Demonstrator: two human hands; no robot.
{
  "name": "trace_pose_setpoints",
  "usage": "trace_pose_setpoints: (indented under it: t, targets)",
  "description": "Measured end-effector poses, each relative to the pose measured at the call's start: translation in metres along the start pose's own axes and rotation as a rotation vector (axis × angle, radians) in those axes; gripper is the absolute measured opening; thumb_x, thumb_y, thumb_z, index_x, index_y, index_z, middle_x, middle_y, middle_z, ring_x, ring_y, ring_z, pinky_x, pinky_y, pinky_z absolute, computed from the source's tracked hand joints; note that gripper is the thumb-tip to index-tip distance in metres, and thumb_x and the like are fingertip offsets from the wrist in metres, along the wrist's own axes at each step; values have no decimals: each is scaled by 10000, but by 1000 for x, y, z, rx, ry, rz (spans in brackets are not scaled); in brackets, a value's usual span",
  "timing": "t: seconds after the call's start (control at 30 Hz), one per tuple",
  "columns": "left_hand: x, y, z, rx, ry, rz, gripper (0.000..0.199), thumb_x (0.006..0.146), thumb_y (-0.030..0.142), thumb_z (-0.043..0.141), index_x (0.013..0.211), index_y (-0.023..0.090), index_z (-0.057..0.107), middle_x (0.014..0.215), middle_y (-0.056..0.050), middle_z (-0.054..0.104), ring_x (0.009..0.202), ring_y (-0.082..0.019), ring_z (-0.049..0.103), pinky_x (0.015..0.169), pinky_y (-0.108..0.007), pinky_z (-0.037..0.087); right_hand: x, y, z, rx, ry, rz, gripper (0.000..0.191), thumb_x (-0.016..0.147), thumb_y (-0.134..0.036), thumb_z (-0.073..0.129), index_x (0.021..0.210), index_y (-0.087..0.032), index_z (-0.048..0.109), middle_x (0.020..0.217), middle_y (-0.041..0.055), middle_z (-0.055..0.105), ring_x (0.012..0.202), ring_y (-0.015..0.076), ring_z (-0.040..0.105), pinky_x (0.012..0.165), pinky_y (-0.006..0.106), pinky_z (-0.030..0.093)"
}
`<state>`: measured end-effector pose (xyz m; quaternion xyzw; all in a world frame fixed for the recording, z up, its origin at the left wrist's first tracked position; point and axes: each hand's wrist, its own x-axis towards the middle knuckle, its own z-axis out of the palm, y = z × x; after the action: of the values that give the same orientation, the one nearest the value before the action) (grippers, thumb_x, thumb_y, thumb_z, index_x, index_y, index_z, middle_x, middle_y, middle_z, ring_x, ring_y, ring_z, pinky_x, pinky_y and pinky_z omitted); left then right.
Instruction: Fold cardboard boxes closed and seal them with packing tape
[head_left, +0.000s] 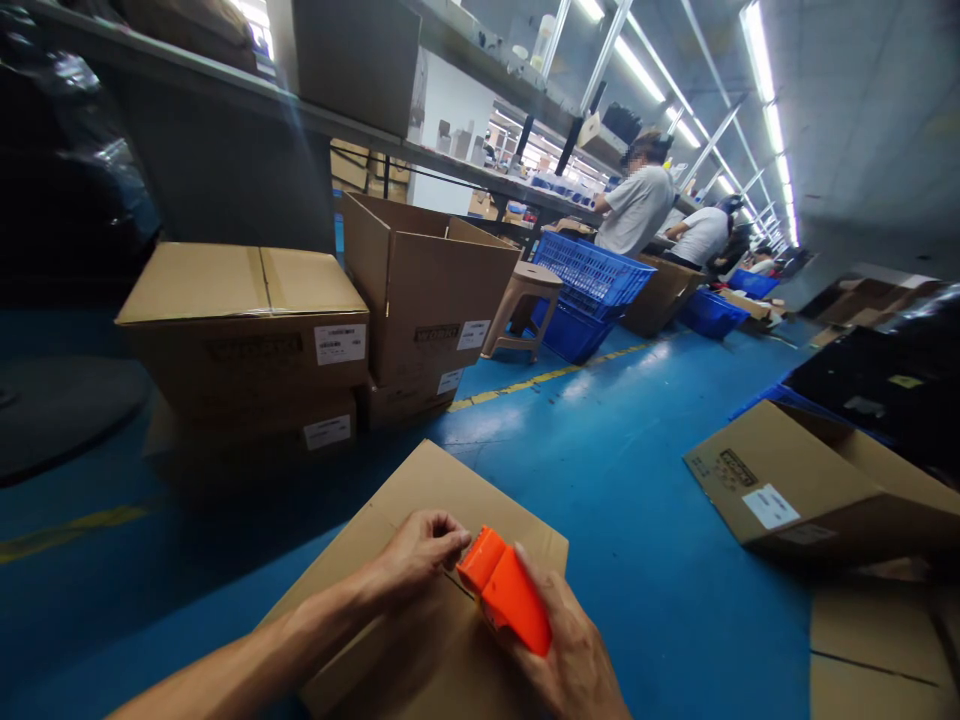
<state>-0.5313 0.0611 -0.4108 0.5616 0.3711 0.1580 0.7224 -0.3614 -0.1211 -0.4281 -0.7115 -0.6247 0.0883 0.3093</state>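
Observation:
My right hand point(574, 640) is wrapped round an orange tape dispenser point(514, 595), held above a closed cardboard box point(431, 480). Beside the dispenser's toothed front end, my left hand point(420, 548) has its fingers pinched together. Whatever sits between those fingertips is too small to make out. Under both hands, the top flaps of the box meet at a dark seam, partly covered by the hands and the dispenser.
Stacked cartons point(247, 350) and an open carton point(442, 290) stand ahead on the left. Beyond are a stool point(525, 290), blue crates point(592, 275) and people at a long bench. Another open carton point(780, 480) lies at right on the blue floor point(637, 450).

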Motion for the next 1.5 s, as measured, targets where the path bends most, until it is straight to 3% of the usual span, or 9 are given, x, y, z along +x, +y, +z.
trace_pose_setpoints:
  t: [0.13, 0.33, 0.53, 0.8, 1.03, 1.2, 1.37, 1.5]
  targets:
    - [1, -1, 0, 13, -11, 5, 522, 648, 692, 756, 677, 191, 613, 564, 34, 571, 548, -124, 484, 557, -280, 328, 0, -2, 0, 1, 1, 41, 695, 949, -361, 617, 1596, -338, 363, 1179, 71, 731, 972, 250, 746, 820, 367, 645]
    - [2, -3, 1, 37, 14, 66, 465, 700, 633, 739, 698, 174, 667, 616, 20, 599, 618, -140, 505, 634, -295, 377, -2, -4, -2, 14, 20, 95, 700, 965, -405, 622, 1594, -332, 324, 1330, 83, 686, 1140, 252, 714, 926, 363, 626]
    - [0, 2, -1, 12, -2, 33, 492, 651, 650, 771, 696, 173, 660, 596, 22, 592, 585, -133, 496, 600, -289, 375, 0, -7, -6, -7, -52, 44, 749, 940, -306, 616, 1610, -330, 282, 1246, 73, 697, 1053, 243, 719, 899, 368, 629]
    - [-3, 7, 0, 31, 64, 29, 475, 626, 635, 768, 653, 174, 653, 583, 24, 590, 567, -124, 479, 580, -286, 367, 1, -7, 0, -112, -35, -11, 762, 940, -292, 574, 1635, -324, 264, 1087, 91, 707, 877, 262, 730, 769, 398, 650]
    - [-5, -1, -5, 179, 88, 86, 412, 755, 579, 661, 698, 171, 663, 627, 12, 613, 621, -155, 523, 612, -293, 388, -1, -4, 5, -48, -41, 38, 734, 954, -374, 603, 1623, -339, 302, 1201, 97, 708, 967, 264, 737, 827, 397, 643]
    - [-13, 5, -10, 420, 28, 213, 418, 916, 513, 534, 922, 172, 777, 794, -29, 735, 760, -194, 630, 715, -299, 437, 1, -8, 4, -3, 72, 117, 689, 961, -395, 626, 1592, -344, 354, 1256, 74, 708, 1034, 240, 735, 860, 347, 631]
    - [-6, 5, -8, 254, 54, 142, 401, 813, 553, 629, 755, 164, 707, 691, -22, 669, 679, -188, 579, 659, -311, 430, 0, -11, -1, 17, -7, 40, 715, 962, -336, 610, 1611, -328, 311, 1246, 81, 706, 1074, 248, 714, 904, 371, 620]
    - [-3, 0, -6, 130, 54, 104, 412, 742, 578, 673, 736, 166, 680, 665, -4, 634, 652, -171, 543, 646, -310, 418, 3, -15, -4, 9, -29, 30, 704, 953, -305, 604, 1601, -342, 334, 1229, 81, 706, 1013, 242, 722, 875, 372, 627]
